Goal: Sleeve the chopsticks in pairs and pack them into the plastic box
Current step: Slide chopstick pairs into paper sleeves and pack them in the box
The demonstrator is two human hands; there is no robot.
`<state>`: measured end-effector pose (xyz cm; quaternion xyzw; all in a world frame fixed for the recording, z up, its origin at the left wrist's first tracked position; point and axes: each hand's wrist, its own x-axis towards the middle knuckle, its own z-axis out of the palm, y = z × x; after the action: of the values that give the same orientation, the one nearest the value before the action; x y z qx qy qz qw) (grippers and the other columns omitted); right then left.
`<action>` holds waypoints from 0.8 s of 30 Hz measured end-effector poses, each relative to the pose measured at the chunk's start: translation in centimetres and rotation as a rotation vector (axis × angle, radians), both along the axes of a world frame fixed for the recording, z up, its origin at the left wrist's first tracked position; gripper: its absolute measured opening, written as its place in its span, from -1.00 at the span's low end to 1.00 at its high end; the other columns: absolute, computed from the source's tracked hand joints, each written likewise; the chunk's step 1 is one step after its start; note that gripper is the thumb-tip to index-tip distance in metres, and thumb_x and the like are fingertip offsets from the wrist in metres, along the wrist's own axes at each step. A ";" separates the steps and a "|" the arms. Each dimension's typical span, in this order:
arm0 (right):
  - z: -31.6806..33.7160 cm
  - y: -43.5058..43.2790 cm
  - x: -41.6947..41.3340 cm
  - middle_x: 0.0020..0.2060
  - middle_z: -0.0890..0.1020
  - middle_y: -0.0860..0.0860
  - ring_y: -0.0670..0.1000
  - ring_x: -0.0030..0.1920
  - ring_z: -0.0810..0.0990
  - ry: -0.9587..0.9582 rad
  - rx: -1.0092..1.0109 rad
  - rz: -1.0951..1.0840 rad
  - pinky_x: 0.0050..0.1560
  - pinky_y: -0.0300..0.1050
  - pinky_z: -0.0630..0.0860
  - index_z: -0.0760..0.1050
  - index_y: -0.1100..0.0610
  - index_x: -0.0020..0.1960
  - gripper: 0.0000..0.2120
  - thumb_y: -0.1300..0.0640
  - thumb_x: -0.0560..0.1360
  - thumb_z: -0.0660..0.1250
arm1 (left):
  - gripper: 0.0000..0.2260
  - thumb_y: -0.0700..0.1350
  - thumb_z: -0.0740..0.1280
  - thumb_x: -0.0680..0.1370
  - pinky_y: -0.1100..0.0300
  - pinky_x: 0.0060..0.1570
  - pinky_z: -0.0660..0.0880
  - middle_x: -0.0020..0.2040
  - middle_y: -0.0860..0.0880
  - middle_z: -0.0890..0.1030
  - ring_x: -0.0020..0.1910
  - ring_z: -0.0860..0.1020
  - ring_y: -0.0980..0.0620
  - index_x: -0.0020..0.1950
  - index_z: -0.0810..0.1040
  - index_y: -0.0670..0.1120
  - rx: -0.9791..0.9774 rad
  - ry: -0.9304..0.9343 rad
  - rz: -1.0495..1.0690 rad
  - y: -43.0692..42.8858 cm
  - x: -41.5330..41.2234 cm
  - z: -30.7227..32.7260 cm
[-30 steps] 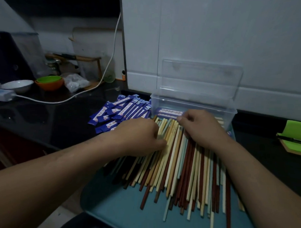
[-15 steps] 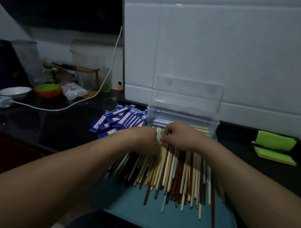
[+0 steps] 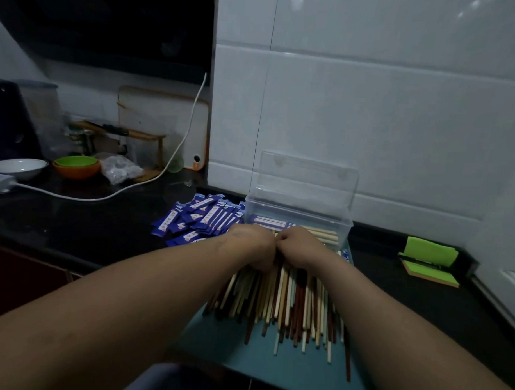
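Note:
A heap of loose chopsticks (image 3: 290, 307) in cream, tan and dark red lies on a teal board (image 3: 239, 351). My left hand (image 3: 251, 247) and my right hand (image 3: 301, 249) meet knuckle to knuckle over the far ends of the heap. Their fingers curl down into the chopsticks and the fingertips are hidden. Just behind them stands the clear plastic box (image 3: 346, 227) with its lid (image 3: 306, 179) upright. Inside it lie a few sleeved pairs (image 3: 270, 223). A pile of blue paper sleeves (image 3: 203, 219) sits left of the box.
The black counter runs left, crossed by a white cable (image 3: 104, 196), with a white dish (image 3: 18, 167), a green and orange bowl (image 3: 76, 165) and a plastic bag (image 3: 120, 169) at the back. A green notepad (image 3: 429, 259) lies right. The white tiled wall stands close behind the box.
My two hands have drawn together from apart until they touch over the far ends of the chopsticks. The view has tilted upward.

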<state>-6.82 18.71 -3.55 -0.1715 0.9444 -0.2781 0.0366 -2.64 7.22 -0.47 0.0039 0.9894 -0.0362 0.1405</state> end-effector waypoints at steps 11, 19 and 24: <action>0.8 0.4 1.2 -0.38 0.61 0.10 -0.04 -0.53 0.46 -0.298 -0.365 -0.093 -0.52 -0.24 0.37 0.61 0.36 0.11 -0.62 0.03 0.70 0.25 | -0.67 0.06 0.43 0.57 0.00 0.14 0.62 -0.01 -0.08 0.61 0.03 0.64 -0.06 0.25 0.56 -0.09 0.477 0.078 0.129 -3.9 0.1 -0.3; -0.5 -1.3 -0.6 -0.45 0.47 -0.02 -0.12 -0.52 0.34 -0.518 -0.751 0.008 -0.63 -0.31 0.18 0.55 0.15 -0.01 -0.76 -0.03 0.66 0.34 | -0.82 -0.05 0.31 0.68 0.11 0.01 0.62 -0.02 -0.10 0.71 -0.08 0.65 0.02 0.12 0.68 -0.09 1.092 0.088 0.038 -6.0 1.2 -1.7; 0.5 -0.9 -1.9 -0.39 0.51 0.03 -0.08 -0.49 0.41 -0.281 -0.947 0.026 -0.56 -0.29 0.25 0.50 0.14 -0.02 -0.81 0.04 0.69 0.30 | -0.70 0.03 0.17 0.75 0.13 -0.29 0.39 -0.30 0.01 0.51 -0.34 0.45 0.06 0.04 0.59 -0.11 1.270 0.269 0.130 -5.3 1.1 -3.7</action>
<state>-8.74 17.80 -3.03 -0.1421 0.6980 -0.6967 0.0849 -1.58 1.91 -4.13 0.0215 0.8254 0.5640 -0.0124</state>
